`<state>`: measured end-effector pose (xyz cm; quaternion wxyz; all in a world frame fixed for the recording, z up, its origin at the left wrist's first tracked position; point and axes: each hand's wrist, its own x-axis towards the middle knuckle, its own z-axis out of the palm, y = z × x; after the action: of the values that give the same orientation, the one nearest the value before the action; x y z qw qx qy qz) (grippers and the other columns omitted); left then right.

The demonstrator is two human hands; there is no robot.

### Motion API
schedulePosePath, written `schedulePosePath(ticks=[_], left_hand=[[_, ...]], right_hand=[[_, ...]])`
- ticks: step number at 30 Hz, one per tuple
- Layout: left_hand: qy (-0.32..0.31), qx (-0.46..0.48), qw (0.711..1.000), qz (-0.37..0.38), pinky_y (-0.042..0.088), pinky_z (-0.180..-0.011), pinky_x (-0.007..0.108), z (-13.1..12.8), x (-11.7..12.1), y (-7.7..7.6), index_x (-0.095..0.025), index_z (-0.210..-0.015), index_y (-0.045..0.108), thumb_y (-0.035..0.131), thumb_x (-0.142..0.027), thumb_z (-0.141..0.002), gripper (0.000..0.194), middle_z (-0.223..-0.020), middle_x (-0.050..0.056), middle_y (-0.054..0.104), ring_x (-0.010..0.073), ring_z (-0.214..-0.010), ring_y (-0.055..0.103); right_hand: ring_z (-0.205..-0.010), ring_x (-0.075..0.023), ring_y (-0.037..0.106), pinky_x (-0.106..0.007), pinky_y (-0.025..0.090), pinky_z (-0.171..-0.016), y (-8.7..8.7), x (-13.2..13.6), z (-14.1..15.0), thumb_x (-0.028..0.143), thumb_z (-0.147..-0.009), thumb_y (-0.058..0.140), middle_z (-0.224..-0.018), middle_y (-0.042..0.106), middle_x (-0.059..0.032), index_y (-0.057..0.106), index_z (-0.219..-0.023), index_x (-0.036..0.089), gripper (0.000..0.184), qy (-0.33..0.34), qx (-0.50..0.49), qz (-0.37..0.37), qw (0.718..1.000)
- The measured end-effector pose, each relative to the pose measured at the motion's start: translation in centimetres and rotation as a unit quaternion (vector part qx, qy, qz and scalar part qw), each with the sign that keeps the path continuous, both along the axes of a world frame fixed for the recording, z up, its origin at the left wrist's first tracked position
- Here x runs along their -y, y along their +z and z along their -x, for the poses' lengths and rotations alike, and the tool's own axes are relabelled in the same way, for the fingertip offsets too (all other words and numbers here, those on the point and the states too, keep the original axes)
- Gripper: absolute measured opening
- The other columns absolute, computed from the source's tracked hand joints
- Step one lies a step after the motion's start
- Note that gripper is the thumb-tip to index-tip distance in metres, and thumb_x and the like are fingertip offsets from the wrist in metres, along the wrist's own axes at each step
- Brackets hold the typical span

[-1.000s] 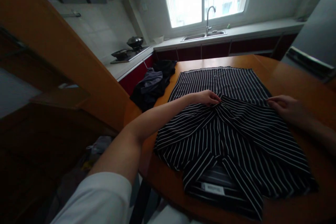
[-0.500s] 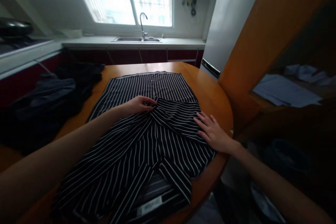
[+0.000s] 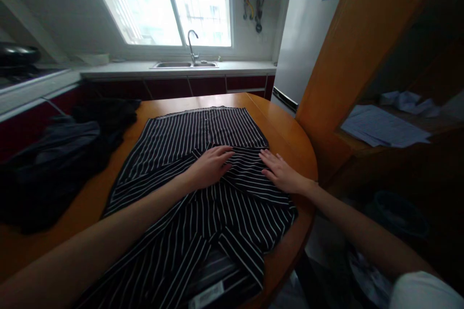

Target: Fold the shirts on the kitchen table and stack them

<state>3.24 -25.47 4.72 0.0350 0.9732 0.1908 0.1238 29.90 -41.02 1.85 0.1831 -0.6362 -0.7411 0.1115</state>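
A black shirt with white stripes (image 3: 181,133) lies spread on the wooden table, its collar and pale label nearest me. Both sleeves are laid inward across the body and meet near the middle. My left hand (image 3: 210,166) rests on the sleeves at the shirt's centre, fingers stretched and pointing right. On the right sleeve, close to the shirt's right edge, my right hand (image 3: 281,171) lies flat with its fingers spread. The cloth under both palms is hidden.
Dark clothes (image 3: 58,149) are heaped on the left of the round wooden table (image 3: 290,140). Papers (image 3: 384,125) lie on a shelf at right, beside an orange wooden post (image 3: 344,48). Beyond the table are a sink (image 3: 174,64) and a fridge (image 3: 300,34).
My left hand has let go of the pinched sleeve cuff and moved right, now flat on the cloth. My right hand has shifted slightly left. The camera view has tilted up a little.
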Motion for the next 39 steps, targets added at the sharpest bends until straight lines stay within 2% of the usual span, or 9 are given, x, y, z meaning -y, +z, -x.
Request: schedulePosePath(ticks=[2, 7, 12, 17, 21, 25, 29, 34, 39], left_hand=[[-0.028, -0.034, 0.999, -0.005, 0.025, -0.121, 0.048, -0.5, 1.4, -1.3, -0.024, -0.149, 0.046, 0.040, -0.042, -0.105, 0.048, -0.159, 0.007, 0.039, 0.0269, -0.148, 0.033], [-0.005, -0.086, 0.996, -0.001, 0.016, -0.123, 0.051, 0.0, 1.8, -3.5, -0.026, -0.158, 0.032, 0.030, -0.054, -0.106, 0.059, -0.165, 0.005, 0.023, 0.0278, -0.153, 0.019], [0.005, -0.087, 0.996, -0.007, 0.014, -0.124, 0.049, 0.2, 1.9, -3.5, -0.029, -0.158, 0.030, 0.027, -0.056, -0.106, 0.059, -0.166, 0.003, 0.021, 0.0262, -0.154, 0.016], [0.006, -0.074, 0.997, -0.010, 0.015, -0.124, 0.048, 0.2, 2.1, -3.5, -0.029, -0.157, 0.032, 0.027, -0.056, -0.106, 0.058, -0.165, 0.003, 0.023, 0.0253, -0.154, 0.018], [0.000, -0.061, 0.998, -0.004, 0.017, -0.124, 0.049, 0.4, 2.1, -3.7, -0.028, -0.157, 0.034, 0.028, -0.056, -0.106, 0.058, -0.165, 0.004, 0.025, 0.0258, -0.153, 0.018], [-0.017, -0.034, 0.999, 0.007, 0.019, -0.124, 0.049, 0.4, 2.1, -3.4, -0.026, -0.154, 0.039, 0.030, -0.054, -0.106, 0.056, -0.163, 0.005, 0.032, 0.0253, -0.153, 0.021], [-0.001, 0.021, 1.000, -0.004, 0.022, -0.124, 0.046, 0.2, 1.4, -2.7, -0.023, -0.147, 0.049, 0.034, -0.045, -0.107, 0.048, -0.154, 0.005, 0.046, 0.0236, -0.150, 0.030], [0.095, 0.040, 0.994, -0.024, 0.024, -0.123, 0.050, 0.9, -0.3, -2.8, -0.020, -0.140, 0.055, 0.037, -0.039, -0.106, 0.044, -0.149, 0.008, 0.052, 0.0277, -0.146, 0.036], [0.150, -0.013, 0.989, 0.005, 0.028, -0.119, 0.057, 1.7, -0.9, -4.1, -0.022, -0.146, 0.050, 0.036, -0.047, -0.105, 0.050, -0.155, 0.009, 0.045, 0.0325, -0.148, 0.032]], right_hand=[[-0.154, -0.0249, 0.011, -0.053, 0.008, -0.124, -0.4, 0.2, 0.6, 0.055, -0.103, 0.032, -0.166, 0.018, -0.0111, 0.025, -0.160, 0.016, 0.070, 0.020, 0.042, 0.031, 0.998], [-0.154, -0.0246, 0.009, -0.056, 0.005, -0.123, -0.6, -0.4, -1.1, 0.062, -0.102, 0.024, -0.167, 0.014, -0.0088, 0.019, -0.161, 0.020, 0.073, 0.014, 0.072, 0.062, 0.995], [-0.154, -0.0283, 0.013, -0.060, 0.010, -0.122, -0.1, -3.4, -1.9, 0.057, -0.103, 0.017, -0.165, 0.019, -0.0151, 0.024, -0.160, 0.011, 0.073, -0.125, 0.088, 0.020, 0.988], [-0.154, -0.0256, 0.012, -0.056, 0.008, -0.123, -0.7, -5.5, 0.0, 0.056, -0.103, 0.018, -0.166, 0.020, -0.0136, 0.027, -0.159, 0.010, 0.073, -0.065, 0.116, 0.006, 0.991], [-0.154, -0.0281, 0.014, -0.061, 0.009, -0.121, -2.1, -5.8, -1.6, 0.054, -0.103, 0.023, -0.166, 0.020, -0.0141, 0.031, -0.157, 0.012, 0.069, -0.098, 0.097, 0.040, 0.990], [-0.147, -0.0286, 0.034, -0.056, 0.023, -0.119, -2.5, -6.5, -5.5, 0.041, -0.102, 0.032, -0.156, 0.042, -0.0168, 0.057, -0.140, 0.014, 0.053, -0.157, -0.005, -0.025, 0.987], [-0.112, -0.0251, 0.063, -0.041, 0.046, -0.102, -1.2, -8.6, -8.0, 0.035, -0.095, 0.044, -0.116, 0.070, -0.0156, 0.074, -0.104, 0.015, 0.036, -0.139, -0.106, -0.125, 0.977], [-0.079, -0.0211, 0.062, -0.032, 0.049, -0.077, 0.7, -10.3, -7.7, 0.051, -0.089, 0.057, -0.083, 0.068, -0.0085, 0.073, -0.081, 0.016, 0.040, -0.027, -0.103, -0.001, 0.994], [-0.074, -0.0191, 0.058, -0.029, 0.046, -0.070, 1.6, -10.6, -7.3, 0.064, -0.087, 0.056, -0.074, 0.064, -0.0047, 0.071, -0.075, 0.016, 0.052, 0.015, -0.083, 0.087, 0.993]])
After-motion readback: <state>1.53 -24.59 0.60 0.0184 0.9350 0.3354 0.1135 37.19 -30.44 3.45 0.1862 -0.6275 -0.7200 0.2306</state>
